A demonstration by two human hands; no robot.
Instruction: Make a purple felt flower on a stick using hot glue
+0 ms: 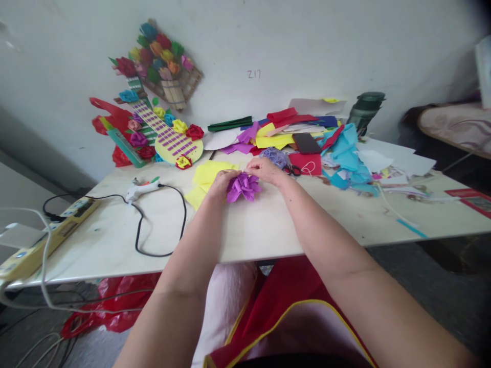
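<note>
Plainly, the handwritten number "217" point(253, 74) reads clearly on the white wall point(230, 36); markings on the teal box point(126, 146) are too blurred to make out. Over the table point(264, 232), beside a yellow crepe-paper sheet point(207, 175), the purple crepe-paper flower point(244, 188) sits between both hands. The left hand point(224, 182) grasps its left side with curled fingers. The right hand point(264, 169) brings thumb and fingertips together at its upper edge; whether they grip anything, I cannot tell. Scissors point(294, 170) lie near the right hand.
</note>
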